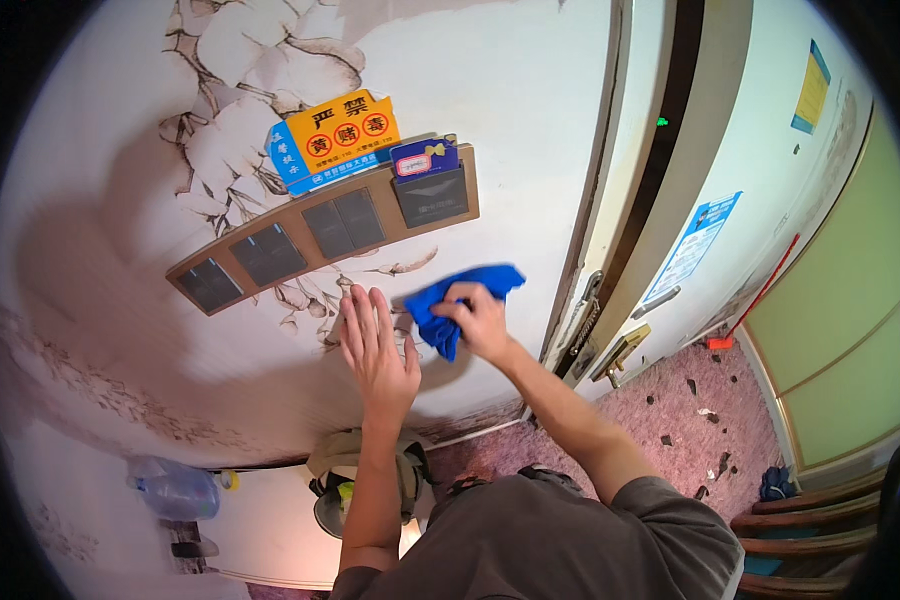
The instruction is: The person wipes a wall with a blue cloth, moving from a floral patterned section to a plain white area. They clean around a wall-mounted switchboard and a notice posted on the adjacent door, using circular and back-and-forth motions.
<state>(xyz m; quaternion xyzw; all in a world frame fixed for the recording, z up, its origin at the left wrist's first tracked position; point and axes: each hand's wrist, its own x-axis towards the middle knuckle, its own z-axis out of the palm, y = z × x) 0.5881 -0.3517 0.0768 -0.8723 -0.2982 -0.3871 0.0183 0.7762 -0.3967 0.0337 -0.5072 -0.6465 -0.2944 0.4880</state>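
Observation:
A crumpled blue cloth [436, 315] is gripped in my right hand [480, 322] against the white wall [495, 97], which carries a printed flower pattern. To its left, my left hand [379, 360] is held up flat at the wall, fingers extended and nothing in it. Whether its palm presses on the surface I cannot tell. Just above both hands runs a brown switch panel [311, 259] with several dark switches and a card holder [431, 199] at its right end. A purple card [424, 159] stands in that holder. Behind the panel sits an orange and blue notice [337, 139] bearing writing.
On the right, a door [709, 150] with a brass lock [622, 352] stands beside the frame. Dark scraps [666, 440] litter the pink carpet [645, 420]. Lower left, a white tabletop [270, 525] bears a large plastic bottle [176, 489] and a bag [412, 472].

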